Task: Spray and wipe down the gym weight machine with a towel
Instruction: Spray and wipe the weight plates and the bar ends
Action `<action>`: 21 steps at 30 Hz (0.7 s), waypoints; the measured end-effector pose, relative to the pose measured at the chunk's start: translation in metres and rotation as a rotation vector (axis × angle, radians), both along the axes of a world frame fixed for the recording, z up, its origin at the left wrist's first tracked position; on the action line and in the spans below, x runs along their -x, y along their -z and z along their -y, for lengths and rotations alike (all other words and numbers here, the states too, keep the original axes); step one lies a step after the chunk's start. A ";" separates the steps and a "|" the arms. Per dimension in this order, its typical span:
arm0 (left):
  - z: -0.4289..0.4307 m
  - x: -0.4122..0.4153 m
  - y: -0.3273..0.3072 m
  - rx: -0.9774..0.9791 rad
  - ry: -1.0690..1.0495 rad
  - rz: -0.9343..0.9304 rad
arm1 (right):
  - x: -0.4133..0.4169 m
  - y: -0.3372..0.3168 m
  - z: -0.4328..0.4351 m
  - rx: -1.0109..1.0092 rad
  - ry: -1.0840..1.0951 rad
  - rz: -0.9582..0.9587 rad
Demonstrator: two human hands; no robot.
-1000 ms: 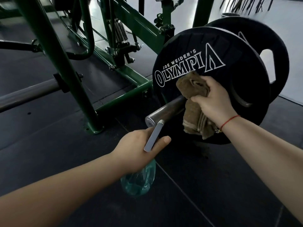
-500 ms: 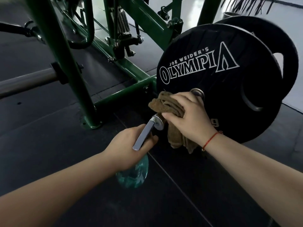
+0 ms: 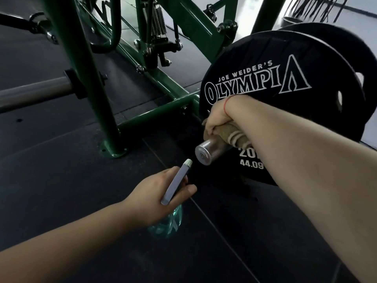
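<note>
Twisted over since prev: R grip [image 3: 217, 119] clenching soft brown cloth towel [image 3: 225, 134] round slick steel peg [image 3: 206, 151]; L grip [image 3: 151, 195] grasping teal plastic spray bottle [image 3: 169, 223].

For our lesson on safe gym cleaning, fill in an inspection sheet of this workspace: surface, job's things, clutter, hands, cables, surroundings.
Surface: black rubber floor.
Job's things: brown towel round the steel peg of the Olympia plate; spray bottle aimed toward the peg.
Clutter: nothing seen.
Hands: right hand grips the towel on the peg; left hand holds the spray bottle.
Cables: apparent black cable beside the springs on the green frame.
Surroundings: second plate behind; pale floor beyond.
</note>
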State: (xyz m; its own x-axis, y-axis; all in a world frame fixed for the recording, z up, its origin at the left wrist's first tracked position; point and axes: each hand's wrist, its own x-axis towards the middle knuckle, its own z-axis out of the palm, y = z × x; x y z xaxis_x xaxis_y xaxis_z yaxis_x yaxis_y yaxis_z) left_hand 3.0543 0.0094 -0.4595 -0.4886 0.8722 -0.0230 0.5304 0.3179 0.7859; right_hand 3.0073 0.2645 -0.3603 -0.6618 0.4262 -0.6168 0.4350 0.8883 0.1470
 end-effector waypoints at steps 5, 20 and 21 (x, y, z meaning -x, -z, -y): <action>0.005 0.003 -0.001 -0.014 -0.025 0.015 | 0.015 0.009 0.011 0.074 0.025 0.231; -0.013 0.011 0.004 -0.165 -0.096 0.141 | -0.087 0.042 0.013 0.203 0.212 -1.178; -0.015 0.011 0.004 -0.171 -0.094 0.144 | -0.089 0.046 0.005 0.201 0.239 -1.231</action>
